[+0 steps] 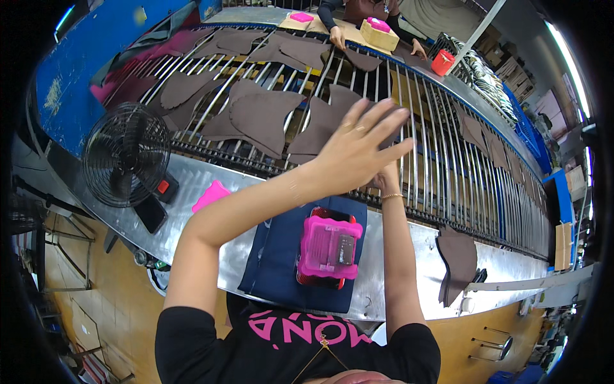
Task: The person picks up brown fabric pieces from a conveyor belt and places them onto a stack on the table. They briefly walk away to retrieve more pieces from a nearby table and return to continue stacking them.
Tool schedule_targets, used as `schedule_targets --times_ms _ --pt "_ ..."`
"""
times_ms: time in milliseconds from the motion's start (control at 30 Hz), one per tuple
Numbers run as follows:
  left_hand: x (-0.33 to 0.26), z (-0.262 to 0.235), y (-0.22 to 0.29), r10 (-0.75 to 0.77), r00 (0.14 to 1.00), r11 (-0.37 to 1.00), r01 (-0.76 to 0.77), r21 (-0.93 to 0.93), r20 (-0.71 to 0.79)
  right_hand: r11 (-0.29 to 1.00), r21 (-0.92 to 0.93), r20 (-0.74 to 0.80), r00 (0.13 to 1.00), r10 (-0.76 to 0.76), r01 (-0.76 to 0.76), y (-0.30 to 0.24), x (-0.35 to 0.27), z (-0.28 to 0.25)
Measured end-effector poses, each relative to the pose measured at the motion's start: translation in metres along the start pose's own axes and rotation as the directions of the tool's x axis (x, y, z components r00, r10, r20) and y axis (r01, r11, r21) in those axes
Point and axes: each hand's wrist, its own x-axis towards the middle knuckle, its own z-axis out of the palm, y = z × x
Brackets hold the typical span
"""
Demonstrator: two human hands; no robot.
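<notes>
My left hand (358,148) reaches across to the right, fingers spread, over a dark brown cut piece (321,126) lying on a conveyor of metal rods (422,141). Nothing shows in its fingers. Just behind it is my right hand (386,175), a thin bracelet at the wrist. Its fingers are mostly hidden by the left hand, so whether they hold anything cannot be seen. Closest to me, a bright pink plastic box (323,246) sits on a red and black base, on a folded navy cloth (268,262).
A black wire fan (126,153) and a dark phone (151,214) are on the metal table's left. A pink flat piece (210,196) lies beside my left forearm. Brown pieces (458,264) are stacked at right. Across the conveyor, a co-worker's hand (337,37) touches a brown piece.
</notes>
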Motion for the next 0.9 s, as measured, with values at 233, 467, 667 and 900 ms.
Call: schedule_targets --times_ms 233,467,667,900 --pt "-0.105 -0.06 -0.033 -0.352 0.905 0.934 0.322 0.154 0.238 0.954 0.089 -0.137 0.946 0.295 -0.285 0.044 0.061 0.041" --pt "-0.148 -0.098 -0.021 -0.578 0.766 0.805 0.592 0.042 0.281 0.948 -0.233 -0.109 0.975 0.195 -0.216 -0.021 -0.023 0.018" --pt "-0.161 -0.1 0.001 -0.64 0.718 0.743 0.669 -0.017 0.274 0.523 -0.836 -0.473 0.698 -0.538 -0.164 -0.057 -0.161 -0.144" --pt "-0.165 -0.082 0.005 -0.638 0.708 0.714 0.691 -0.112 0.304 0.096 -0.266 -0.834 0.178 -0.523 -0.959 -0.087 -0.318 -0.249"
